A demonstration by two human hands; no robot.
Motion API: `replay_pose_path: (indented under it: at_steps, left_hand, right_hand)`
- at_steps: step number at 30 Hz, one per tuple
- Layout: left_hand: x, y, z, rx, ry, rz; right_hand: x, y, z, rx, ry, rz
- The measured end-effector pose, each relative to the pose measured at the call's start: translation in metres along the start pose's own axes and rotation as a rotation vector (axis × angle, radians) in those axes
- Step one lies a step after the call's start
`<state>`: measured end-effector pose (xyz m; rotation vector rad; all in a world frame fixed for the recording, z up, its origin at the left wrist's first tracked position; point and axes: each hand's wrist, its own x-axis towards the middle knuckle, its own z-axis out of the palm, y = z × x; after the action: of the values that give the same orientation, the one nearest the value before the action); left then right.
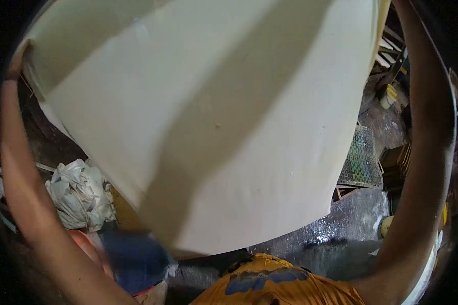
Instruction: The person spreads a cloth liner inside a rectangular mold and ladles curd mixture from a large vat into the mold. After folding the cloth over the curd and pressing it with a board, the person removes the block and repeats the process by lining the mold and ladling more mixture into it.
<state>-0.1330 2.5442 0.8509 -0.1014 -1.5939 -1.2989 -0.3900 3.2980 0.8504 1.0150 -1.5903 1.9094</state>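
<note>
A large pale cream sheet (229,127) fills the middle of the head view, held up in front of the orange shirt, with dark shadows across it. At its upper left edge is my left hand (20,53), fingers closed on the rim and partly behind it. My right arm stretches up along the right side to the sheet's top right; the right hand itself lies outside the picture.
Crumpled white plastic (81,195) lies at the left, beside a blue item (135,259). At the right are a green patterned mat (361,160), a small bucket (388,97) and stacked brown pieces (396,162) on a wet grey floor (315,239).
</note>
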Motion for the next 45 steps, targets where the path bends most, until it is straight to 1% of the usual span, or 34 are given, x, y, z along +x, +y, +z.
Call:
replay_pose_path:
  at_steps: [4,7,8,10,12,14,15,16,17,18,19,20,22,24,25,26,27,28,29,30,31,32,33,34,35,36,37,39,40,42,44,45]
  left_hand:
    - [-0.002,-0.056,0.006,-0.040,-0.013,-0.079]
    - [-0.012,-0.117,0.013,-0.086,-0.027,-0.163]
    - [-0.022,-0.135,0.027,-0.234,0.151,-0.355]
    - [-0.035,-0.205,0.024,-0.248,0.226,-0.423]
    - [-0.055,-0.254,0.032,-0.116,0.206,-0.628]
    - [-0.072,-0.314,0.026,0.013,0.265,-0.724]
    - [-0.083,-0.344,0.026,0.044,0.266,-0.762]
    - [-0.094,-0.378,0.026,0.070,0.267,-0.798]
    - [-0.109,-0.412,0.026,0.074,0.278,-0.842]
    - [-0.122,-0.439,0.024,0.078,0.287,-0.884]
    - [-0.141,-0.455,0.020,0.225,0.143,-0.983]
    - [-0.163,-0.467,0.019,0.370,-0.005,-1.070]
    - [-0.217,-0.473,0.027,0.667,-0.324,-1.230]
    - [-0.258,-0.434,0.062,0.782,-0.357,-1.366]
    - [-0.268,-0.426,0.072,1.035,-0.385,-1.141]
    - [-0.278,-0.417,0.084,1.265,-0.413,-0.892]
    - [-0.285,-0.421,0.088,1.283,-0.374,-0.660]
    - [-0.290,-0.425,0.095,1.280,-0.333,-0.423]
    - [-0.296,-0.428,0.104,1.256,-0.293,-0.187]
    - [-0.304,-0.415,0.124,1.086,-0.396,-0.130]
    - [-0.319,-0.394,0.154,0.911,-0.490,-0.076]
    - [-0.343,-0.386,0.184,0.705,-0.586,-0.035]
    - [-0.371,-0.367,0.221,0.545,-0.776,-0.006]
    - [-0.412,-0.350,0.259,0.479,-0.827,0.104]
    - [-0.449,-0.326,0.295,0.326,-0.955,-0.015]
    - [-0.483,-0.304,0.329,0.223,-0.988,0.081]
    - [-0.517,-0.280,0.357,0.189,-1.023,0.029]
    - [-0.569,-0.249,0.400,0.166,-0.960,0.028]
    - [-0.587,-0.242,0.411,0.169,-0.920,-0.024]
    - [-0.610,-0.236,0.426,0.187,-0.831,-0.128]
    - [-0.618,-0.235,0.424,0.262,-0.807,-0.151]
    - [-0.619,-0.232,0.423,0.298,-0.804,-0.177]
  right_hand:
    - [-0.004,0.061,-0.006,0.042,-0.031,0.089]
    - [-0.023,0.134,-0.015,0.060,-0.050,0.162]
    - [-0.033,0.162,-0.020,0.048,-0.047,0.166]
    - [-0.047,0.216,-0.035,0.086,-0.190,0.353]
    - [-0.065,0.262,-0.036,0.063,-0.203,0.429]
    - [-0.084,0.308,-0.034,0.041,-0.212,0.501]
    - [-0.091,0.336,-0.038,0.003,-0.148,0.590]
    - [-0.106,0.347,-0.022,0.049,-0.058,0.672]
    - [-0.119,0.350,-0.007,-0.023,-0.077,0.731]
    - [-0.123,0.366,0.009,-0.183,0.087,0.862]
    - [-0.134,0.386,0.015,-0.261,0.162,0.972]
    - [-0.149,0.428,-0.022,-0.124,-0.112,1.032]
    - [-0.193,0.434,0.000,-0.367,-0.197,1.198]
    - [-0.248,0.426,0.023,-0.588,-0.297,1.321]
    - [-0.275,0.419,0.029,-0.667,-0.326,1.342]
    - [-0.311,0.416,0.026,-0.791,-0.288,1.313]
    - [-0.350,0.427,0.007,-1.067,-0.502,0.966]
    - [-0.394,0.433,-0.017,-0.886,-0.475,1.019]
    - [-0.426,0.406,-0.011,-0.949,-0.515,0.938]
    - [-0.449,0.382,-0.011,-0.567,-0.531,1.098]
    - [-0.485,0.363,-0.008,-0.206,-0.230,1.218]
    - [-0.472,0.299,0.030,-0.278,-0.120,1.379]
    - [-0.495,0.305,0.024,-0.109,-0.043,1.323]
    - [-0.516,0.313,0.019,0.061,0.032,1.253]
    - [-0.516,0.309,0.017,-0.033,-0.040,1.249]
    - [-0.504,0.310,0.014,-0.127,-0.117,1.241]
    - [-0.492,0.311,0.010,-0.222,-0.196,1.234]
    - [-0.477,0.323,0.003,-0.081,0.024,1.083]
    - [-0.465,0.316,0.000,0.190,0.204,1.089]
    - [-0.438,0.288,-0.001,-0.096,0.134,1.012]
    - [-0.459,0.305,-0.015,-0.345,-0.107,0.848]
    - [-0.489,0.340,-0.027,-0.449,-0.293,0.582]
